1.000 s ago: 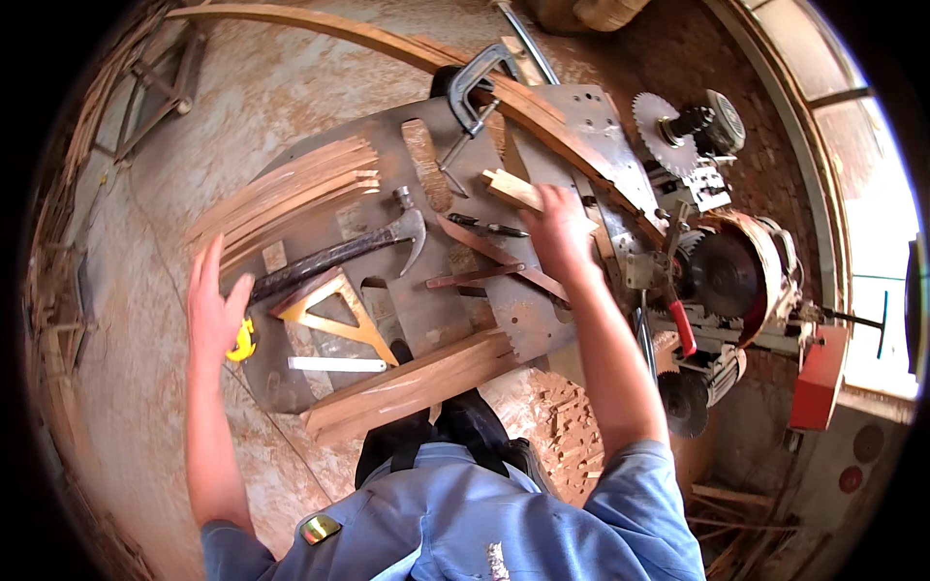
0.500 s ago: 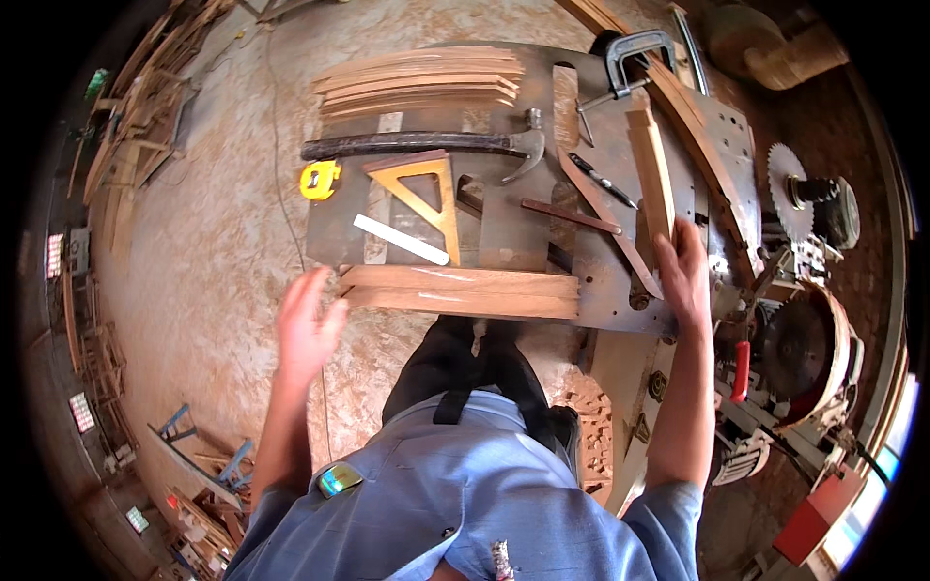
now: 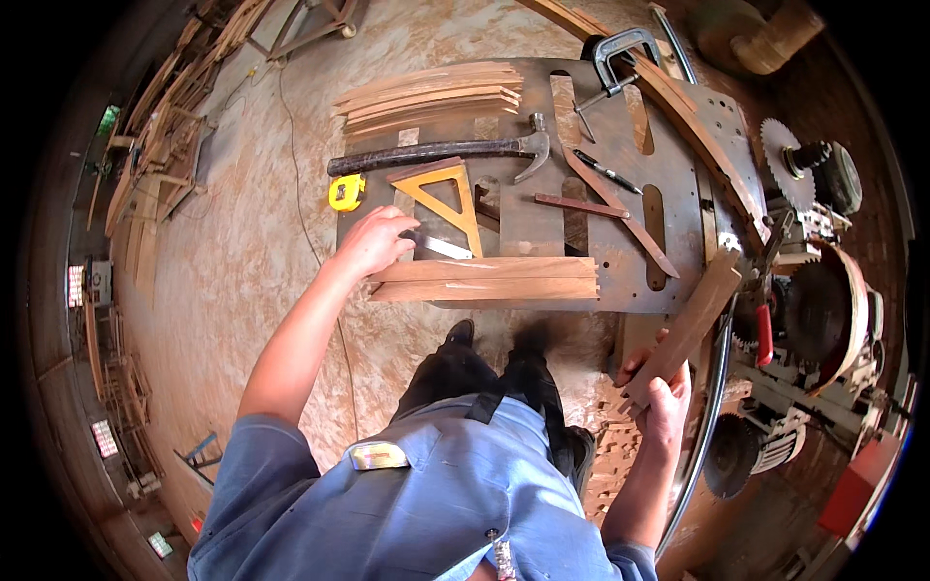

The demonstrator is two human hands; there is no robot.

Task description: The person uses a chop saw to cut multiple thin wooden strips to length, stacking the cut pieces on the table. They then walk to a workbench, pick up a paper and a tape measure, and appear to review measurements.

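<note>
The right hand (image 3: 661, 392) was wrapped around the lower end of a wooden strip (image 3: 696, 321), tilted near the metal table (image 3: 528, 232). The left hand (image 3: 373, 242), fingers loosely curled, met the white ruler (image 3: 448, 248); its grip could not be determined.

Reddish-brown dust streaks the pale floor (image 3: 242, 232) left of the grey metal surface (image 3: 523, 228). Timber (image 3: 143, 228) lies far left; small bright windows (image 3: 104, 438) dot the dark left wall (image 3: 48, 334).
</note>
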